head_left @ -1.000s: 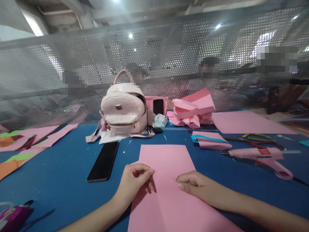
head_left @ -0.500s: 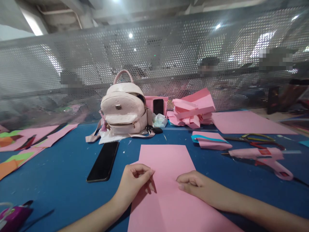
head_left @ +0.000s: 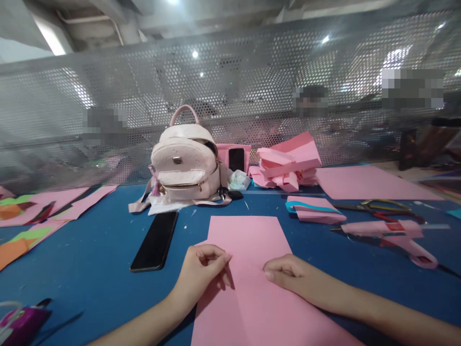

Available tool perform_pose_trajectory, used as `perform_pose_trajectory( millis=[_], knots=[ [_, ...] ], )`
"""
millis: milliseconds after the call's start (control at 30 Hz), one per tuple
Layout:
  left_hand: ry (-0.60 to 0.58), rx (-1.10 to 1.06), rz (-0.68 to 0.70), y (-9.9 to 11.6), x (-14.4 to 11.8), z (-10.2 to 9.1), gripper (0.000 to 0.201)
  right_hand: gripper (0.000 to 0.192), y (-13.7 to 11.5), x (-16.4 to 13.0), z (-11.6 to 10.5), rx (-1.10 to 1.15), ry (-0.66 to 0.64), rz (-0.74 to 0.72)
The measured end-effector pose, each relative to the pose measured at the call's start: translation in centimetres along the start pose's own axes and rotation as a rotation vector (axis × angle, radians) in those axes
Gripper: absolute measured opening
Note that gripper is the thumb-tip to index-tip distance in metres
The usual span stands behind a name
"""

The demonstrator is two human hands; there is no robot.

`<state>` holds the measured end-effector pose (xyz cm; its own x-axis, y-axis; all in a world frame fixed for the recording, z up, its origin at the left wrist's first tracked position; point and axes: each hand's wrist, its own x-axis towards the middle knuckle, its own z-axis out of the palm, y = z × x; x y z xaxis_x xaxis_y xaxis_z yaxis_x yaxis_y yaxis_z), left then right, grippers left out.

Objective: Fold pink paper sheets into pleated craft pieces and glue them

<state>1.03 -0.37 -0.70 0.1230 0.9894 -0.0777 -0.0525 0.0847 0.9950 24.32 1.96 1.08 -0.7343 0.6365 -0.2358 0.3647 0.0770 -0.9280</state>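
A pink sheet of paper lies on the blue table in front of me, its near part running out of the bottom of the view. A bit of pink paper sticks out at its left edge, beside my left hand. This hand is over the left part of the sheet, thumb and forefinger pressed together, the other fingers curled down. My right hand rests on the sheet's right side with thumb against forefinger. Whether either pinch has paper in it is not visible.
A black phone lies left of the sheet, behind it a pale backpack. To the right are a pink glue gun, scissors and a folded pink piece. Pink scraps pile before a perforated metal screen.
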Motion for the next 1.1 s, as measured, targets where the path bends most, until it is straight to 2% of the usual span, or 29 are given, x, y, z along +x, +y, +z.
perform_pose_trajectory(
  millis=[567, 767, 933, 1100],
  knots=[
    [-0.046, 0.004, -0.016, -0.31, 0.17, -0.07, 0.042, 0.046, 0.47, 0.19, 0.1, -0.026, 0.031, 0.007],
    [-0.051, 0.019, 0.0, -0.39, -0.03, 0.01, 0.04, 0.043, 0.35, 0.22, 0.26, 0.035, 0.038, -0.008],
    [-0.061, 0.032, 0.02, -0.69, -0.43, 0.29, 0.036, 0.033, 0.61, 0.53, 0.55, 0.039, 0.107, 0.047],
    [-0.044, 0.07, 0.027, -0.61, -0.63, 0.62, 0.038, 0.033, 0.7, 0.6, 0.82, -0.012, 0.165, 0.066]
  ],
)
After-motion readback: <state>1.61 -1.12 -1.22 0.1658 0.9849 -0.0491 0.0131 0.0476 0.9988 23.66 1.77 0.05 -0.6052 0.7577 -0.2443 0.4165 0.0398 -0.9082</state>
